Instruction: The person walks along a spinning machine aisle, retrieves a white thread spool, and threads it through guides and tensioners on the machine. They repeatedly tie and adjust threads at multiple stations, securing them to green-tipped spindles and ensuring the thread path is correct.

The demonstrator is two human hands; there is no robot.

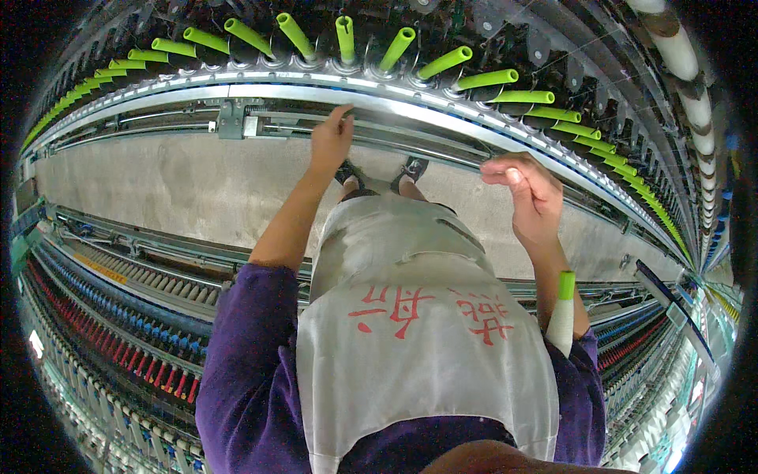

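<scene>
Left hand (pixel 332 138) pinches at the metal rail (pixel 442 118) below green tubes (pixel 447 62); right hand (pixel 530 193) curls empty-looking beside it; steady fingertips advised.

Textile spinning mill: long machine rows of green bobbin tubes (pixel 442 63)

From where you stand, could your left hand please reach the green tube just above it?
Probably yes: the left hand already touches the metal rail, and the green tube stands just beyond with nothing between.

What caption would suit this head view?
Left hand touches the machine rail below green tubes; right hand pinched shut, bobbin tucked under arm.
</scene>
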